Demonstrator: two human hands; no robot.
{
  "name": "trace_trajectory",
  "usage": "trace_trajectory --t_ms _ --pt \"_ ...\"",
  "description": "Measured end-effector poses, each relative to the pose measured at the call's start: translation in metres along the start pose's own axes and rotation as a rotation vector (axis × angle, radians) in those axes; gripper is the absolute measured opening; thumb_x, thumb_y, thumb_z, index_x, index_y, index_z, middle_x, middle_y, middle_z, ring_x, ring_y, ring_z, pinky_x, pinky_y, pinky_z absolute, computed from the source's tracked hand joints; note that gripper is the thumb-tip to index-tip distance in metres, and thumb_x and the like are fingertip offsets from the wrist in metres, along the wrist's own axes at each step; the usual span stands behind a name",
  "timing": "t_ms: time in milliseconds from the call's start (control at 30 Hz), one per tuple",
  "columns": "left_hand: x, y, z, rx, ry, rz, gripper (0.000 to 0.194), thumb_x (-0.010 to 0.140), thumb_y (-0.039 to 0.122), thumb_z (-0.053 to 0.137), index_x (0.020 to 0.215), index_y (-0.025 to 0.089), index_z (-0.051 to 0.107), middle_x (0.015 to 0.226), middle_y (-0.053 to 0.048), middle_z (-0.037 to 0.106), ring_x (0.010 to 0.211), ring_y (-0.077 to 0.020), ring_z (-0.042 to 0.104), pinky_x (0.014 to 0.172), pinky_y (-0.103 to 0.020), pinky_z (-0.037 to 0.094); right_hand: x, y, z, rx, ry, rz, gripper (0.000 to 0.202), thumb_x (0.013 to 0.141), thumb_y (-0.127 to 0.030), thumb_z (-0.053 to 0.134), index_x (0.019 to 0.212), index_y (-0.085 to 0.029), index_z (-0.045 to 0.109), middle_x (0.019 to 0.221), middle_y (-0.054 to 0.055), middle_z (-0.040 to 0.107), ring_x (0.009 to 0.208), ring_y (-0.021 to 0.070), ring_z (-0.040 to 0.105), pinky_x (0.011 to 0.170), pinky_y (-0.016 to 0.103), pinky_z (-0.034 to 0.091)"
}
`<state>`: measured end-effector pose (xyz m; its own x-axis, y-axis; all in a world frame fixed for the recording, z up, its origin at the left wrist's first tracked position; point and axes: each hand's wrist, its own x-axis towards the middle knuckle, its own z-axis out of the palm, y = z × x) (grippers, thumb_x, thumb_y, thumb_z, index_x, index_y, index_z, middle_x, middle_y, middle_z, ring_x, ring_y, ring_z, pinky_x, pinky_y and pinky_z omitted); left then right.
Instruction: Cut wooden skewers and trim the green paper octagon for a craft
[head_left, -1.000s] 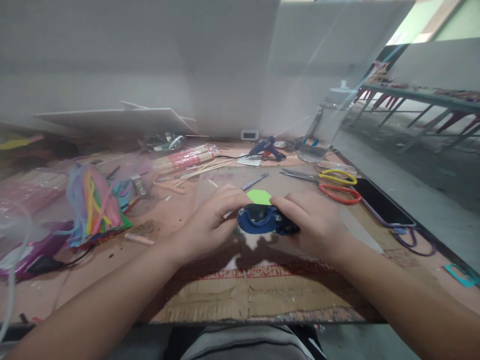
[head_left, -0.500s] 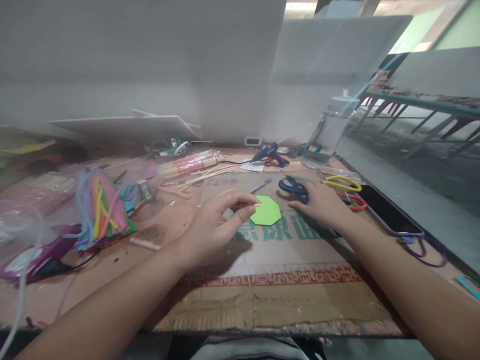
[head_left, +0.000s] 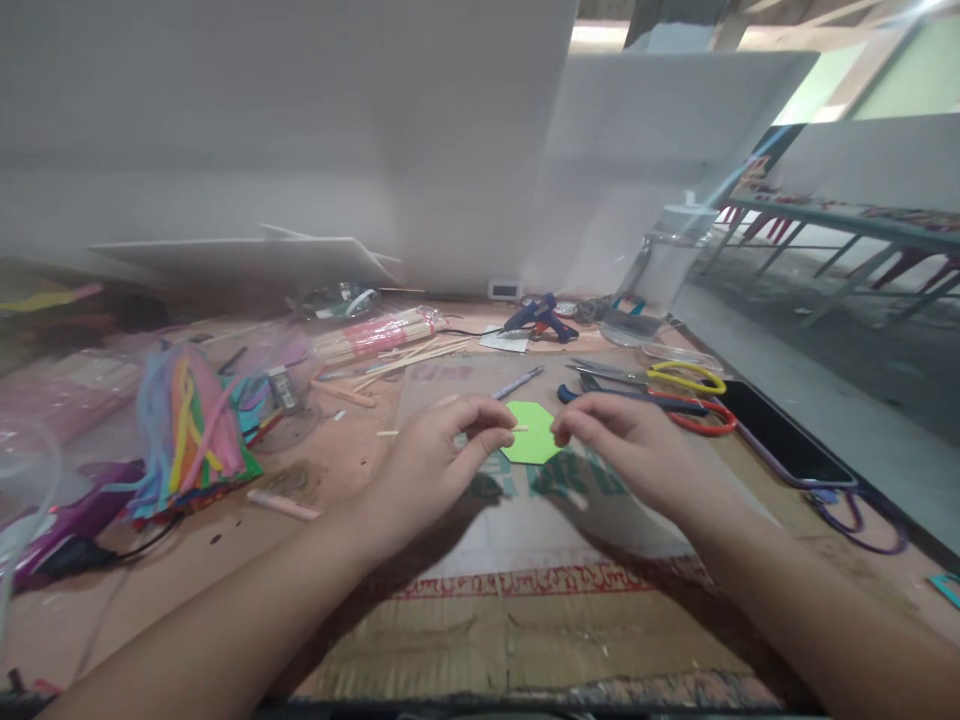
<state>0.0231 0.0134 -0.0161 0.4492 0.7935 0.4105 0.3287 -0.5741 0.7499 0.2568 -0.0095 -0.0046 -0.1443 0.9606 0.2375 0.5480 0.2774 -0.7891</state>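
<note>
Pinching a short, thin, pale stick (head_left: 520, 428) in the left hand (head_left: 439, 450), with thumb and fingertips closed on it and one end pointing over the left part of a bright-green octagonal card (head_left: 535, 440). Holding the right hand (head_left: 634, 440) at the card's right edge, with curled fingers and the thumb tip close to the index fingertip; cannot tell of anything gripped there, nor of contact with the card. As for the card, lying flat between both hands on a pale, smooth sheet (head_left: 499, 545) with green and red print. Just beyond the card, a slim, pale pen (head_left: 519, 382); farther beyond, a dark-blue glue gun (head_left: 538, 316). To the right of the card, a dark-blue-handled hand tool (head_left: 667, 403), overlapping metal scissors with yellow and red handles (head_left: 649, 378); farther right, a flat, black-screened phone (head_left: 787, 430). Well to the left of the card, a fan of multicoloured fuzzy strips (head_left: 191, 420).
</note>
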Motion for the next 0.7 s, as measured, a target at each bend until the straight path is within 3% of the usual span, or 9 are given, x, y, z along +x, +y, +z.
trace_trajectory --t_ms 133,333,500,700 --pt "-0.002 -0.007 0.004 0.117 -0.022 0.074 0.007 0.096 0.026 0.064 0.098 0.024 0.07 0.092 0.003 0.072 0.089 -0.0148 0.066 0.081 -0.029 0.049 -0.009 -0.008 0.023 0.323 -0.137 0.062 0.031 0.09 -0.049 0.063 0.082 -0.02 0.07 0.077 0.003 0.069 0.073 0.0161 0.063 0.069 0.029 0.051" --pt "-0.002 -0.009 0.004 0.209 -0.049 0.224 0.005 0.096 0.02 0.063 0.097 0.021 0.068 0.09 0.001 0.072 0.087 -0.0144 0.065 0.078 -0.026 0.048 -0.007 0.006 0.03 0.589 -0.247 0.158 0.04 0.086 -0.057 0.069 0.077 -0.018 0.064 0.073 0.002 0.067 0.069 0.0148 0.063 0.07 0.031 0.054" --pt "-0.002 -0.008 0.003 0.234 -0.05 0.278 0.005 0.096 0.018 0.063 0.097 0.019 0.067 0.09 0.0 0.073 0.087 -0.0144 0.065 0.077 -0.025 0.048 -0.006 0.006 0.031 0.608 -0.285 0.17 0.042 0.085 -0.059 0.07 0.078 -0.018 0.065 0.074 0.002 0.068 0.07 0.0142 0.063 0.07 0.03 0.054" --pt "-0.001 -0.006 0.003 0.209 -0.118 0.306 0.007 0.095 0.016 0.063 0.096 0.018 0.069 0.089 -0.001 0.075 0.085 -0.0151 0.065 0.076 -0.026 0.048 -0.007 0.007 0.027 0.452 -0.312 0.108 0.042 0.088 -0.057 0.067 0.075 -0.017 0.068 0.073 0.003 0.069 0.07 0.0138 0.062 0.07 0.028 0.051"
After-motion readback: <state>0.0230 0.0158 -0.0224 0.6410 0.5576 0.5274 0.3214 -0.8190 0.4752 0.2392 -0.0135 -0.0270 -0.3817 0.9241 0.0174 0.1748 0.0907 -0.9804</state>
